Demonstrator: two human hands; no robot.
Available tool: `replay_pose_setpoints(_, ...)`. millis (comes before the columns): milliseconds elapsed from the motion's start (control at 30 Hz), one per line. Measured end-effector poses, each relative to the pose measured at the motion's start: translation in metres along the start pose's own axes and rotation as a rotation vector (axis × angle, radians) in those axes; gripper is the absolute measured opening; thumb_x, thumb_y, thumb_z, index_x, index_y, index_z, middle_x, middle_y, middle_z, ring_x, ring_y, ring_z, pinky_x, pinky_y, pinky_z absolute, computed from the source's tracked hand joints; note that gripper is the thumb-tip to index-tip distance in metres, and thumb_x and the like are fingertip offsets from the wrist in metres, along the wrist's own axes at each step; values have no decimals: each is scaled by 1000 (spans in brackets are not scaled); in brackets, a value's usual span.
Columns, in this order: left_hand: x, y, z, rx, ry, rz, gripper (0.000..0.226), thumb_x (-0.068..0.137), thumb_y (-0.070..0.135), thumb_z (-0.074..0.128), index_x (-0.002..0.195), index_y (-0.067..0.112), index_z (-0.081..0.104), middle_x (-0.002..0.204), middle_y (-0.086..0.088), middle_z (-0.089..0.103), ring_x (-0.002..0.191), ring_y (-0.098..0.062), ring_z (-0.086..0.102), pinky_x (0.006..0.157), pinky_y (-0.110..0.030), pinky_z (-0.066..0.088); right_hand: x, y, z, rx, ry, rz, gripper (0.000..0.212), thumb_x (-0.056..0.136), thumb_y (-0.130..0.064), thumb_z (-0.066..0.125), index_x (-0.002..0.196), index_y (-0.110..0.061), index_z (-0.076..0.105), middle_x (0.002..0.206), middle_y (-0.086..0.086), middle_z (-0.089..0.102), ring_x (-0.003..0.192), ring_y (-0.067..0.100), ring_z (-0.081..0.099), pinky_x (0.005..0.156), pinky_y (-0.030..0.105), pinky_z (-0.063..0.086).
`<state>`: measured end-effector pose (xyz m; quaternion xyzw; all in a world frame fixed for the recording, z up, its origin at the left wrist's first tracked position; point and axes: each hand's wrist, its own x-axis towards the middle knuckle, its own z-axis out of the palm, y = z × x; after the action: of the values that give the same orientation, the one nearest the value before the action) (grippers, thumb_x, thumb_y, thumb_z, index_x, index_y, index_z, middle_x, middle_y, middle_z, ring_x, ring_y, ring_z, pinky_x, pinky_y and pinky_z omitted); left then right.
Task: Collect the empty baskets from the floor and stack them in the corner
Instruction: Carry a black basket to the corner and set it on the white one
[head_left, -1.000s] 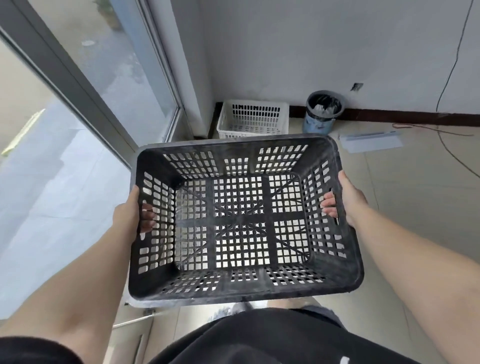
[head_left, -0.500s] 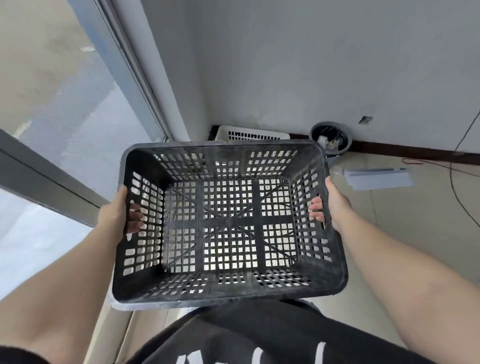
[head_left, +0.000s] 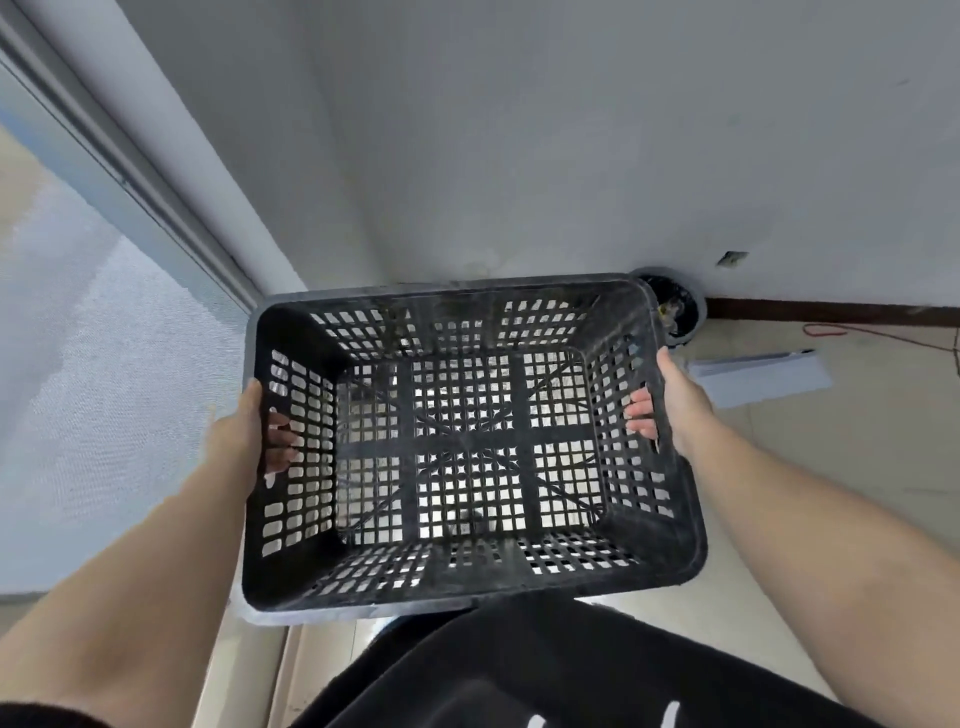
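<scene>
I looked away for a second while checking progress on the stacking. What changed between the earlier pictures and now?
The black basket has been carried closer to the corner; it now hides the white basket seen earlier. The bucket peeks out behind its far right rim. Unchanged: left hand and right hand grip the side handles, and the basket is empty.

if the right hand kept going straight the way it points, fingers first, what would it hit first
The right hand points inward across the black basket it grips, fingers through the side wall. Going on, it would cross the empty inside and likely meet the opposite wall, where the left hand holds.
</scene>
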<state>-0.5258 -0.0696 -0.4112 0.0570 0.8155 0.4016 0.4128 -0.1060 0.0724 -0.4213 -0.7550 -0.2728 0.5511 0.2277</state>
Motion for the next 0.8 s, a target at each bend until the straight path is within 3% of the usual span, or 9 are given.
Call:
replay_pose_setpoints(100,38,41,22,2,-10,3,58,91,62,42,74,8,57,38,0,56,28,-14,52,34,-21,47,27,-30,17,46,15,30,74,83,-75,42,79,-4,63,68,10,63,50,22,56,45,26,44)
replay_pose_setpoints(267,87,94,54,62,-31,11,59,89,63,45,75,7,58,39,-1,58,30,-15,53,39,-23,48,68,-69,36,61,35,66,74,83,-75,40,78,-4,63,71,11,65,46,20,57,46,26,45)
replay_pose_setpoints(600,169,161,129,144,-72,-72,58,90,63,42,81,8,59,63,-9,64,38,-19,57,36,-21,45,158,-126,55,63,52,132,75,84,-75,39,78,-4,62,70,10,64,47,20,56,42,23,42)
replay_pose_setpoints(800,211,178,176,158,-74,-137,56,95,60,38,84,9,59,72,-10,63,56,-24,59,52,-31,46,226,-158,69,43,10,225,74,86,-74,35,76,-5,60,66,8,59,39,16,52,33,18,38)
